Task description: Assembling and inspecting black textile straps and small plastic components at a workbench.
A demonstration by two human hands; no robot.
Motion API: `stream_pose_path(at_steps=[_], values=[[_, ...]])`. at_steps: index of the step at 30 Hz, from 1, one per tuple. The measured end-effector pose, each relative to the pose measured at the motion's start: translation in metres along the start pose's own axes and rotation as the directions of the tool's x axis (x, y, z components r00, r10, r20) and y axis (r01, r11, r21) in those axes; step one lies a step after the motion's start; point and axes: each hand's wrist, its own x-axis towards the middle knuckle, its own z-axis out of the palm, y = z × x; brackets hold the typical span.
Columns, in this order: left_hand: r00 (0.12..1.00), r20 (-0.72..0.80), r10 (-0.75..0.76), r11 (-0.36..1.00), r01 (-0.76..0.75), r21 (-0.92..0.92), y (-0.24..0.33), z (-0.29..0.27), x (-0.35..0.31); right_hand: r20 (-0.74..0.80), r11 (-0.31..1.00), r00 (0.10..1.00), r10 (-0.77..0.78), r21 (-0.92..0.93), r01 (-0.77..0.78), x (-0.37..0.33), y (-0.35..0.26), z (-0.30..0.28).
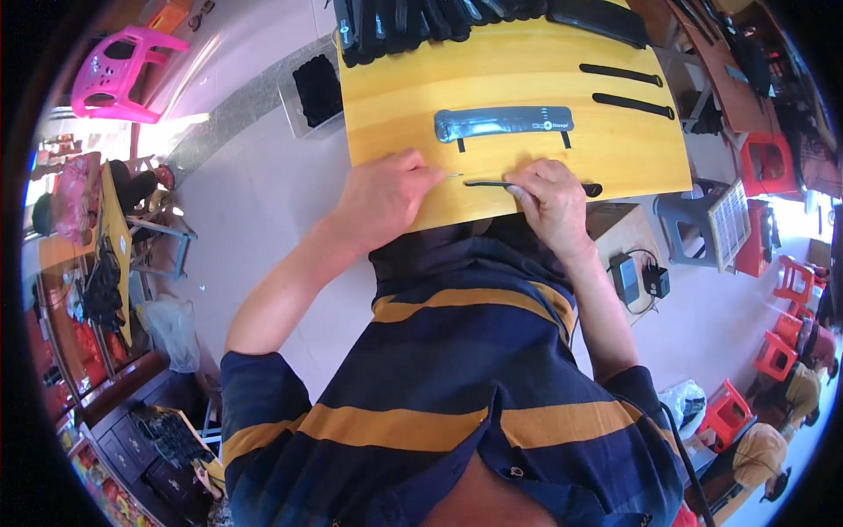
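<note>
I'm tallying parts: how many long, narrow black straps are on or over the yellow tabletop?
3: one narrow black strap lies far right, a second strap just nearer, a third strap in the bare right hand. The far black pile may hide more.

- Yellow tabletop (384,119), seen from above.
- Left hand (383,191): fingertip grip on a thin metal tool (454,175).
- Right hand (551,195): fingertip grip on a black strap (486,184), its end near the tool but apart.
- Beyond the hands: a long grey-blue pouch (505,122), with two short black tabs (566,140) at its near edge.
- Further right: two more black straps (630,105).
- Far edge: piled black bundles (408,25).
</note>
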Motion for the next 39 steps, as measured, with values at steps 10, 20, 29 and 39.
stream_pose_path(at_steps=[10, 20, 29, 39], values=[[0.999, -0.030, 0.016, 0.999, -0.015, 0.034, 0.017, 0.014, 0.010, 0.062, 0.999, 0.998, 0.029, -0.014, -0.028, 0.005, -0.011, -0.003], [1.000, -0.028, -0.012, 1.000, 0.013, 0.024, 0.008, 0.023, 0.004, 0.078, 0.998, 0.996, -0.052, 0.034, 0.050, 0.018, -0.019, 0.018], [0.998, -0.029, -0.054, 0.997, 0.056, 0.059, 0.007, 0.011, -0.008, 0.120, 0.999, 0.992, -0.039, 0.015, 0.038, 0.023, -0.024, 0.023], [0.998, -0.056, -0.019, 0.997, 0.023, 0.071, 0.008, 0.011, -0.009, 0.073, 0.995, 0.996, -0.055, 0.083, 0.049, 0.020, -0.021, 0.032]])
